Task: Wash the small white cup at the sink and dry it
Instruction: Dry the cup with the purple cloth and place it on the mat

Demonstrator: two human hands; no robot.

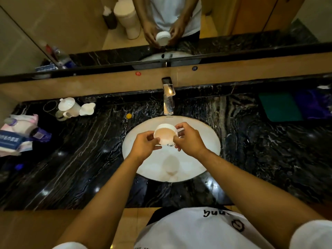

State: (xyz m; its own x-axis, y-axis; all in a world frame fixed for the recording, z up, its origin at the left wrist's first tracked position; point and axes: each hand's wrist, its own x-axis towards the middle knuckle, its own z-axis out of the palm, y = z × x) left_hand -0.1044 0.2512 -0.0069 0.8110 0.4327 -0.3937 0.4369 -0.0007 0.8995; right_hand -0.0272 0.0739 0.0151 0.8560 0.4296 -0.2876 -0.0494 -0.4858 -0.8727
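Note:
The small white cup [165, 134] is held over the white oval sink [204, 141], its open mouth tilted toward me. My left hand [145, 146] grips its near left rim and side. My right hand [189, 138] holds its right side near the handle, fingers curled over the rim. The chrome faucet [168, 97] stands just behind the cup; no water stream is visible. The drain is partly hidden under the cup.
On the dark marble counter [80, 159], a white lidded mug [69, 106] and a white lid [87, 109] stand at the left rear, packets and tissues [19, 133] at far left. A green cloth [281, 106] lies at right rear. A mirror runs behind.

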